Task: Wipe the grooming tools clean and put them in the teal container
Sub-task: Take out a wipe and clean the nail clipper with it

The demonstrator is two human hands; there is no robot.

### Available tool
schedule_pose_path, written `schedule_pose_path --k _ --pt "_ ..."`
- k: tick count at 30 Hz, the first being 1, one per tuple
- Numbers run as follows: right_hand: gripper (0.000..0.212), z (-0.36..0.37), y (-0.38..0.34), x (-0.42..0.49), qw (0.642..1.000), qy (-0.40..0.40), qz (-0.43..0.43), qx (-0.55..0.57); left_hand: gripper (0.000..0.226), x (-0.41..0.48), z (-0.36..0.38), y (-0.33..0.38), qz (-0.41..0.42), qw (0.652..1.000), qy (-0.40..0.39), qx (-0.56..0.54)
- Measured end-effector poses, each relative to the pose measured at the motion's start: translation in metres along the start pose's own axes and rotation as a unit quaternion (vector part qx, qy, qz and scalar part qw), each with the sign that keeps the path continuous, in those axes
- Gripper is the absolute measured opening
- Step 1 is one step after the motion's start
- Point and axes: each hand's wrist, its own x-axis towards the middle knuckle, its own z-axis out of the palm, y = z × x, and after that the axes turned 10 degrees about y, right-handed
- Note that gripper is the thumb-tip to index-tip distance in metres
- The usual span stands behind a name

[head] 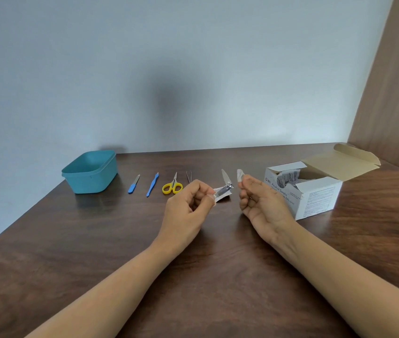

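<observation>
Nail clipper (225, 189) held over the worktop (193, 264), swab (239, 175) just beside it
Left hand (188, 203) fingers pinch the clipper, right hand (259, 201) fingers pinch the swab; teal container (91, 172) sits far left, well apart.

I count one teal container (90, 172) on the surface (96, 240) and five grooming tools: one blue-handled file (133, 184), one blue pusher (152, 184), one pair of yellow scissors (172, 187), one pair of tweezers (189, 176) and one nail clipper (225, 187). There is also one white swab (239, 175), one torn wrapper (223, 197) and one open swab box (315, 193).
</observation>
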Motion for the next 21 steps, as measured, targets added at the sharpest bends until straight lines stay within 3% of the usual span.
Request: schedule_pose_path --k 10,21 --pt "0.008 0.000 -0.002 -0.002 0.996 -0.059 0.024 -0.068 0.014 0.013 -0.017 0.001 0.093 0.992 0.026 0.077" --pt "0.007 0.000 0.000 -0.002 0.995 -0.066 0.027 -0.063 0.016 0.014 -0.017 -0.003 0.117 0.989 0.028 0.082"
